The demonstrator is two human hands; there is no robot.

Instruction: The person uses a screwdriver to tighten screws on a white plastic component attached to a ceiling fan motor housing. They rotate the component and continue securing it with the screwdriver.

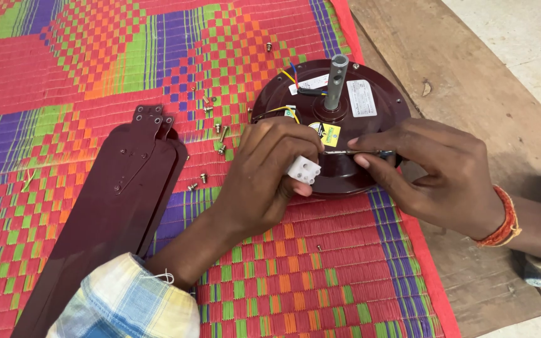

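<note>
Careful: your left hand pinches the white connector block over the dark red fan motor, while your right hand fingers grip what looks like a thin screwdriver. It may slip and poke you.

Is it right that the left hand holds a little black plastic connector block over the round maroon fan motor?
Not quite. In the head view the left hand holds a white plastic connector block, not a black one, over the round maroon fan motor.
</note>
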